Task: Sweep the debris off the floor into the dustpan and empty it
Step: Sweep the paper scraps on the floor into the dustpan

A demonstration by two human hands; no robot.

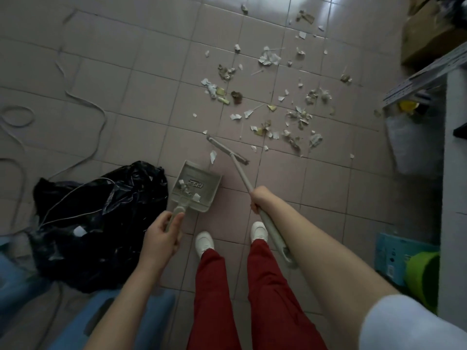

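Observation:
My left hand [163, 236] grips the handle of a beige dustpan [206, 195], which rests on the pink tiled floor [141, 102] with a few white scraps inside. My right hand [260, 199] holds the long handle of a beige broom [227, 150], whose narrow head sits on the tiles just beyond the pan's open edge. One white paper scrap [213, 156] lies between the broom head and the pan. Scattered debris [290, 107] of torn paper and yellowish bits covers the tiles farther ahead and to the right.
A black rubbish bag [101, 223] lies open on the floor left of the dustpan. A white cable [83, 102] snakes over the tiles at left. A cardboard box [427, 36], a metal rail [424, 77] and a white cabinet [454, 173] line the right side. My white shoes [204, 242] stand below.

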